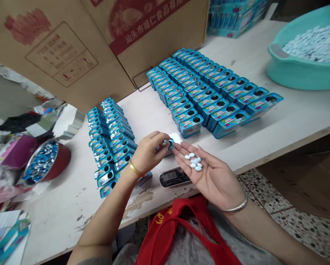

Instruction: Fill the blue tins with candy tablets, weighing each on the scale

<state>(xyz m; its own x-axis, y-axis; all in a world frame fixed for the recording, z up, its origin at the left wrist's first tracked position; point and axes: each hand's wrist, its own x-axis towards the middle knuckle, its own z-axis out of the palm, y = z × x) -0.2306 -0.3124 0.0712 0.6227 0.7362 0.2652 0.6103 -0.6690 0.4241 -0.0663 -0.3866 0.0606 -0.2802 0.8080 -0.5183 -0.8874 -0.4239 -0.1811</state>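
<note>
My right hand (209, 176) lies palm up with fingers stretched, several pale oval candies (194, 162) resting on it. My left hand (151, 152), with a gold bangle at the wrist, is closed at the small round opening of a blue tin (170, 144); whether a candy is between its fingertips is too small to tell. That tin stands on a white plate of a small scale (169, 178) with a lit display. Rows of blue tins with round openings (191, 125) stand behind my hands. More blue tins (120, 141) stand left, with candies at their edges.
A turquoise basin (300, 75) full of pale candies stands at the right. Large cardboard boxes (104, 70) line the back. On the left are a red bowl (60, 160) of shiny blue pieces, a purple box (21, 151) and papers. The table's front edge runs close to my body.
</note>
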